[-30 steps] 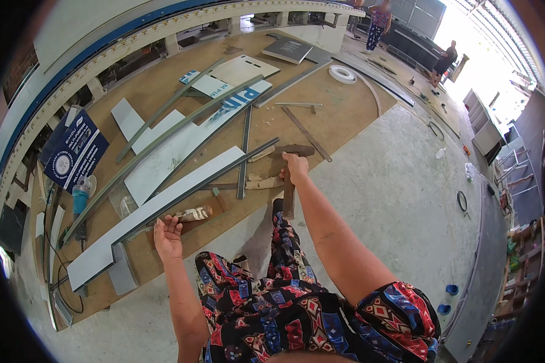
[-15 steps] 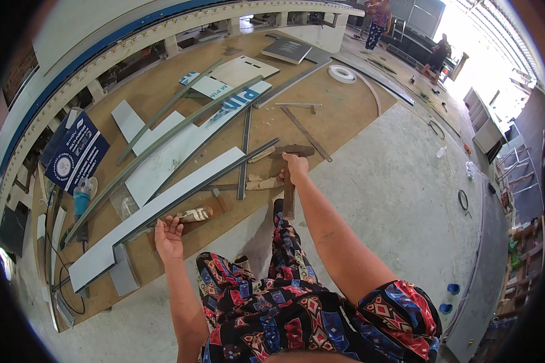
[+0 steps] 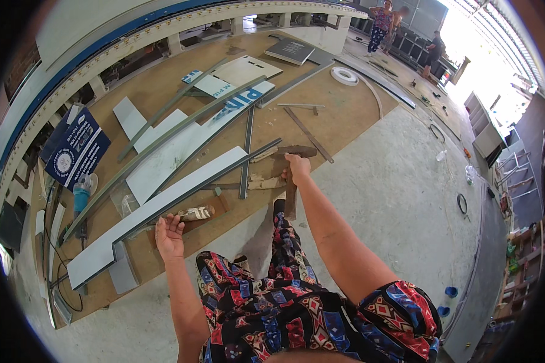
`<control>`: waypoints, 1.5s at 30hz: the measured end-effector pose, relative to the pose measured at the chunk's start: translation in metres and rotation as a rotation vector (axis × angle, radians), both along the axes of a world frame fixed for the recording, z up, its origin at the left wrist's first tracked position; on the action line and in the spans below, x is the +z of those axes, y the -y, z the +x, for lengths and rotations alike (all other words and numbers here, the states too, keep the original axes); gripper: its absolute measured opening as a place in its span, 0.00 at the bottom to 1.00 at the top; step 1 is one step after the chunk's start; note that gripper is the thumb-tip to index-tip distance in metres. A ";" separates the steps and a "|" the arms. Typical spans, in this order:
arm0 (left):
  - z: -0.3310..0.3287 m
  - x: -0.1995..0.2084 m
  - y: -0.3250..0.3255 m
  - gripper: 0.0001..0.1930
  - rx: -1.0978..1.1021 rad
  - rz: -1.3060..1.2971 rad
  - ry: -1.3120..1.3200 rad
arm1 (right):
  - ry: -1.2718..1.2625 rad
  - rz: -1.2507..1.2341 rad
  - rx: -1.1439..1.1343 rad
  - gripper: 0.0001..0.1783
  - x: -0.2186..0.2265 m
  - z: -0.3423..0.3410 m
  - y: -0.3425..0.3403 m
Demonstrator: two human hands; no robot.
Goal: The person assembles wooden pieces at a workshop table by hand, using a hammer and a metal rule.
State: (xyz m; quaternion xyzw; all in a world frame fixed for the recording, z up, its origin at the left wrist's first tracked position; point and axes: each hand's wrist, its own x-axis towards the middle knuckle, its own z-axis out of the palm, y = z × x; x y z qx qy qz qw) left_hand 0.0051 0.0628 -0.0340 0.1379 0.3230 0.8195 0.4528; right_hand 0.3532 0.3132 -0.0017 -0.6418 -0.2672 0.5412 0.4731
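Observation:
My right hand (image 3: pixel 298 167) is wrapped round a hammer (image 3: pixel 290 202) just below its head, with the wooden handle pointing down toward me. My left hand (image 3: pixel 170 237) is turned palm up with its fingers loosely curled and apart; I see nothing in them. Its fingertips are beside the lower edge of a long white panel strip (image 3: pixel 194 183) with a dark edge and a notch at its near end. Right by these fingertips lies a whitish, smeared tube-like object (image 3: pixel 197 213); whether they touch it I cannot tell. Torn tan scraps (image 3: pixel 263 182) lie left of the hammer.
On the brown board (image 3: pixel 345 124) lie more white panel pieces (image 3: pixel 169 160), metal strips (image 3: pixel 246 154), a flat bar (image 3: pixel 309 134), a white tape roll (image 3: pixel 344 75) and a dark book (image 3: pixel 289 51). A blue box (image 3: pixel 75 148) and a teal power tool (image 3: pixel 82 196) are at left. People stand far right.
Both hands hold nearly the same pose, and the hammer stays in my right hand. The view has shifted slightly. In the background, a crouching person now stands and another person shows beside the first.

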 end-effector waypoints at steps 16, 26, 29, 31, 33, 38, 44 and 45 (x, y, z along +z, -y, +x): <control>-0.002 -0.002 -0.001 0.03 -0.030 0.009 0.008 | 0.043 -0.015 -0.015 0.17 -0.006 0.001 -0.003; 0.000 0.001 -0.001 0.03 -0.009 -0.008 0.002 | 0.030 -0.006 -0.035 0.17 -0.005 0.000 0.000; 0.000 -0.001 -0.002 0.03 0.004 -0.011 0.003 | 0.018 -0.003 -0.037 0.17 -0.004 0.000 -0.002; -0.001 -0.002 -0.001 0.03 0.007 -0.014 0.001 | 0.028 -0.018 -0.040 0.17 -0.002 0.000 -0.002; -0.001 -0.001 0.000 0.03 0.012 -0.018 -0.001 | 0.037 -0.033 -0.041 0.17 0.000 -0.002 -0.001; -0.003 -0.003 -0.001 0.05 -0.022 -0.001 -0.012 | 0.040 0.000 -0.013 0.18 -0.003 0.000 -0.002; 0.001 -0.001 -0.001 0.06 -0.005 -0.008 -0.022 | 0.031 -0.017 -0.027 0.18 -0.008 0.001 -0.006; 0.001 -0.001 -0.001 0.06 -0.004 -0.007 -0.023 | 0.030 -0.016 -0.026 0.18 -0.007 0.000 -0.005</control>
